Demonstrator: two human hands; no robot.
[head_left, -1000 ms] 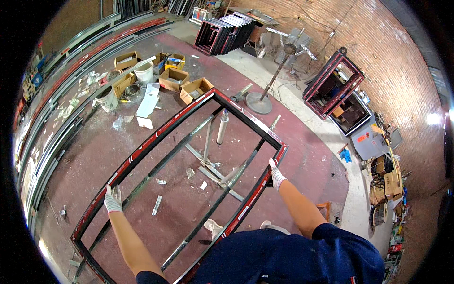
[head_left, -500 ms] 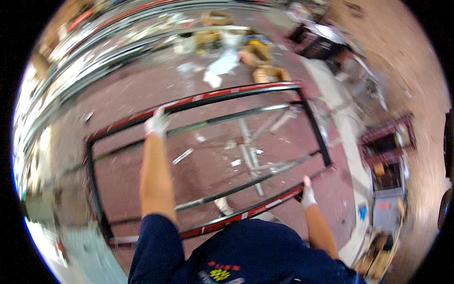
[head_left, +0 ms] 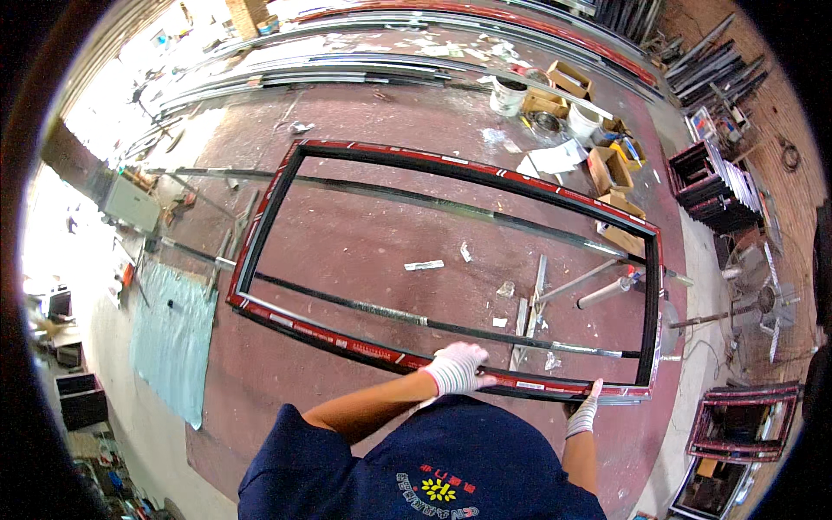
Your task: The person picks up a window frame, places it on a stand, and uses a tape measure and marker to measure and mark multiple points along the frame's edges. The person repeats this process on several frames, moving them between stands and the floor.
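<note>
— At six o'clock, what do the hands have?

— Both gloved hands are on the near rail of the frame (head_left: 451, 260). The left hand (head_left: 457, 367) is clenched over that rail, fingers wrapped across its top. The right hand (head_left: 584, 414), toward five o'clock, grasps the same rail near the corner, thumb up against the edge.

— And the frame lies where?

— Flat over the red floor (head_left: 347, 243), a long red-and-black rectangle running from nine o'clock to three, with thin bars crossing inside it.

— How would it handle?

— Stiff metal by the look, but long and thin, so I'd judge it awkward more than heavy, apt to twist or sag if gripped at one end only. Hands spread wide on a long rail, or at two corners, would steady it. The taped edges may be slick under gloves.

— Anything holding things further out?

— At one o'clock, open boxes (head_left: 608, 169) with small parts I can't make out, and two white buckets (head_left: 507, 97) whose contents are unclear. Long metal profiles (head_left: 364, 65) lie at twelve, a fan (head_left: 763, 303) at three, and a grey sheet (head_left: 169, 334) at eight.
</note>
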